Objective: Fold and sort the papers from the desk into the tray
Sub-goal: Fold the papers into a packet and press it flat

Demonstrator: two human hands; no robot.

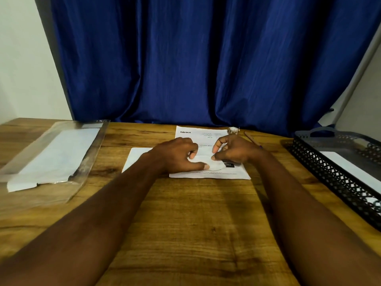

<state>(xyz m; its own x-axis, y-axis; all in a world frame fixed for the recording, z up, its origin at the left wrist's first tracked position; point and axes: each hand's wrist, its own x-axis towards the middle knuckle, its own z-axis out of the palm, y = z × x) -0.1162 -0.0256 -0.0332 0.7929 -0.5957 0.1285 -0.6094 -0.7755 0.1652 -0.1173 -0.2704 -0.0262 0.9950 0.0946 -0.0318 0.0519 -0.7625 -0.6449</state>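
Note:
A printed white sheet point(198, 137) lies mid-desk on the wooden desk point(185, 213), overlapping a plain white sheet point(136, 156) at its left. On the printed sheet rests a small round white paper piece point(215, 165). My left hand point(175, 155) presses its thumb on that piece's left edge. My right hand point(235, 149) pinches the piece's right edge between thumb and forefinger. A black lattice tray point(329, 170) at the right edge holds a white paper point(350, 168).
A clear plastic sleeve point(51, 153) with white paper inside lies at the left. A small hourglass-like object point(234, 131) and a pencil point(252, 139) sit behind the printed sheet. Blue curtain point(206, 58) hangs behind the desk.

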